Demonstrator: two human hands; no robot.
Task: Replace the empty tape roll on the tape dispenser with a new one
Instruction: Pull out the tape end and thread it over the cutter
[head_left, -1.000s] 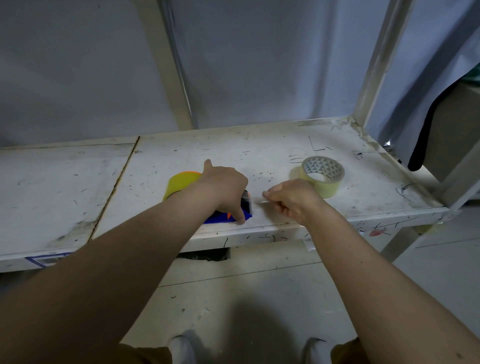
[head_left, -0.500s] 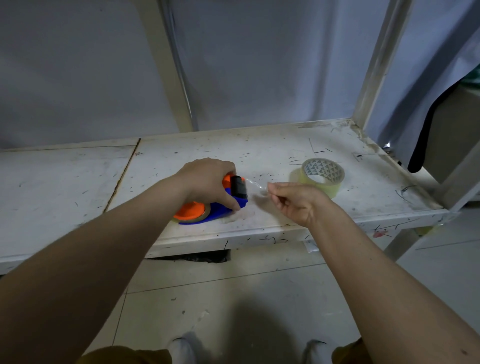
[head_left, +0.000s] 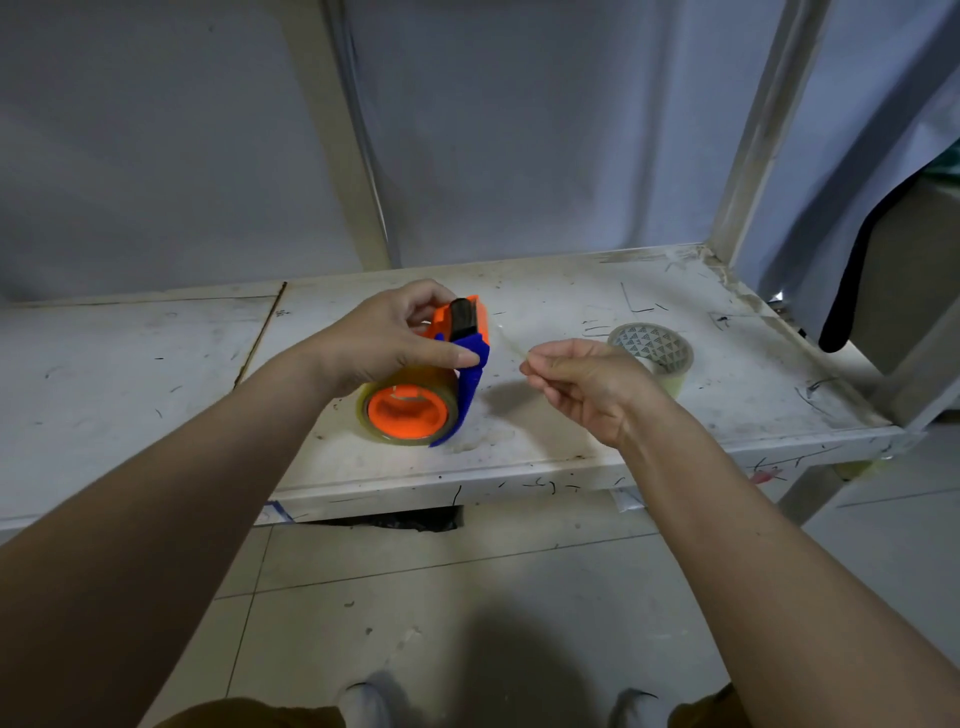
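At centre frame, a left hand (head_left: 387, 338) grips the orange-and-blue dispenser (head_left: 447, 358) upright on the scuffed desk (head_left: 156, 364), a roll (head_left: 408, 410) already on its hub. To its right, the right hand (head_left: 576, 382) pinches a strand of clear tape (head_left: 506, 343) drawn from the dispenser's head. A second roll (head_left: 652, 353) sits at right, partly behind that hand. The thin strand could fold and stick to itself, or snap back onto the roll, if the pinch slackens.
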